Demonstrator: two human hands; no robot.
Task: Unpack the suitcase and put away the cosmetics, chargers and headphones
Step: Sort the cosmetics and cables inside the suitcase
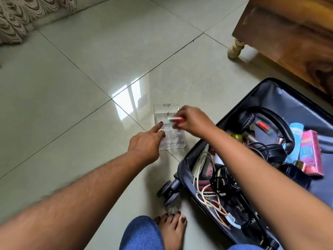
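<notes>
While the left hand point(144, 141) touches the clear organizer point(169, 127) with straight fingers, the right hand point(191, 120) pinches a lipstick point(177, 120) above it.

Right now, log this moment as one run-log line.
right hand: holds pink tube over clear organizer | left hand: touches organizer | suitcase: open, headphones inside

We see a pale green tiled floor point(90, 73) with dark grout lines and a bright window glare. At upper right a wooden cabinet point(288, 38) stands on a turned cream leg point(235, 48). A fringed patterned fabric point(23, 15) hangs at upper left.
</notes>
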